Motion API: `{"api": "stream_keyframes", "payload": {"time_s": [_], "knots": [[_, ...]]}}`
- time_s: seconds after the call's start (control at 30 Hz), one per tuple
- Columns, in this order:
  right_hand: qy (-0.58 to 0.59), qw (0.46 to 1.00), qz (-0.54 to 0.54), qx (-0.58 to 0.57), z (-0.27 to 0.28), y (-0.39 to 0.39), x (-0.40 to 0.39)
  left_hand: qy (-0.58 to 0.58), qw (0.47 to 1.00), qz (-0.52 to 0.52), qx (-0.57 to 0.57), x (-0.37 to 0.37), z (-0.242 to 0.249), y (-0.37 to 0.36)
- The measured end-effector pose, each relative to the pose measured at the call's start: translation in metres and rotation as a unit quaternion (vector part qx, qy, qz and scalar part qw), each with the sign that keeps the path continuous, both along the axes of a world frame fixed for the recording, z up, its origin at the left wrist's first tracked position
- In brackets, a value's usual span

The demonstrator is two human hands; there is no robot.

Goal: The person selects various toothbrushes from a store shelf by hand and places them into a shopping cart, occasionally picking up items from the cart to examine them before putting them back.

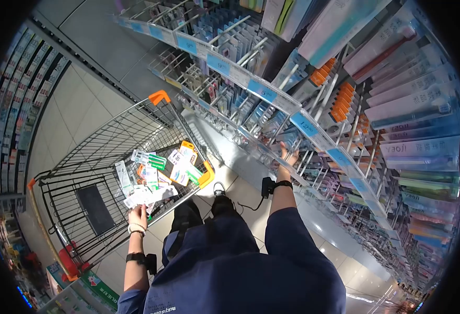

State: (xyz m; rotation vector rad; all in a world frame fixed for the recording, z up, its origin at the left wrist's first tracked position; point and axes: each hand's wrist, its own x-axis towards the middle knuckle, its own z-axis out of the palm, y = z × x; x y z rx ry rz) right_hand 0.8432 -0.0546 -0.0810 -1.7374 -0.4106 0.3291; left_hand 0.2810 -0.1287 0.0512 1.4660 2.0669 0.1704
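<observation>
In the head view, the work in hand looks to be handling small hanging packs between a store rack and a shopping cart (pixel 107 137): the right hand (pixel 288 158) reaches in at the rack while the left hand (pixel 137 219) is at the cart's near right edge. To my judgement the step is picking among the packs, and the next move calls for a sure hold and a clear way past the hooks.

The left hand's fingers are bent close together beside a white pack (pixel 141 198); I cannot tell whether they pinch it or only rest there. The right hand is below the price rail (pixel 261 90), at the clear bluish packs (pixel 291 137); its fingers are partly hidden, so I cannot tell how far open it is or whether it has hold of anything.

Counted: 2 hands, 1 cart, 1 dark panel (pixel 95 209) on its left part, and 2 dark wrist devices (pixel 267 187), 1 on each wrist. 2 orange corner pieces (pixel 160 97) cap the cart's right end, 1 far and 1 near. The loose packs (pixel 154 160) lie overlapping in the cart's right part: at least 6, exact number hidden. Those hanging on the right are too many to count.
</observation>
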Motion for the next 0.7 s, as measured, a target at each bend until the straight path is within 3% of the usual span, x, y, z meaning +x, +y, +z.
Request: {"api": "stream_keyframes", "payload": {"time_s": [0.03, 0.07, 0.13, 0.23, 0.33, 0.37, 0.4, 0.47, 0.6, 0.7], "knots": [[0.087, 0.984, 0.03, 0.155, -0.014, 0.0, 0.005, -0.005, 1.0, 0.003, -0.003, 0.002, 0.001, 0.0], [0.174, 0.935, 0.06, 0.305, -0.029, 0.003, 0.008, -0.009, 1.0, 0.007, -0.006, 0.001, 0.002, 0.001], [0.101, 0.989, 0.027, 0.104, -0.009, 0.005, 0.005, -0.019, 1.0, -0.005, 0.012, -0.001, -0.002, 0.0], [-0.003, 0.999, 0.046, 0.0, -0.002, -0.008, -0.003, -0.028, 0.999, 0.026, -0.016, 0.005, 0.005, 0.001], [0.047, 0.997, 0.059, -0.031, 0.005, -0.015, -0.016, -0.034, 0.999, 0.028, -0.028, 0.006, 0.007, 0.002], [0.07, 0.988, 0.039, -0.13, 0.012, -0.02, -0.021, -0.036, 0.999, 0.029, -0.026, 0.007, 0.006, 0.002], [0.068, 0.989, 0.042, -0.125, 0.012, -0.022, -0.029, -0.032, 0.999, 0.023, -0.018, 0.007, 0.005, 0.002], [0.233, 0.966, 0.084, 0.077, 0.005, -0.04, -0.045, -0.028, 0.999, 0.021, -0.008, 0.005, 0.004, 0.002], [0.28, 0.95, 0.134, 0.028, 0.028, -0.076, -0.066, -0.026, 0.999, 0.021, 0.004, 0.007, 0.002, 0.001], [0.284, 0.921, 0.244, -0.105, 0.039, -0.1, -0.076, -0.029, 0.999, 0.016, 0.009, 0.005, 0.001, 0.001]]}}
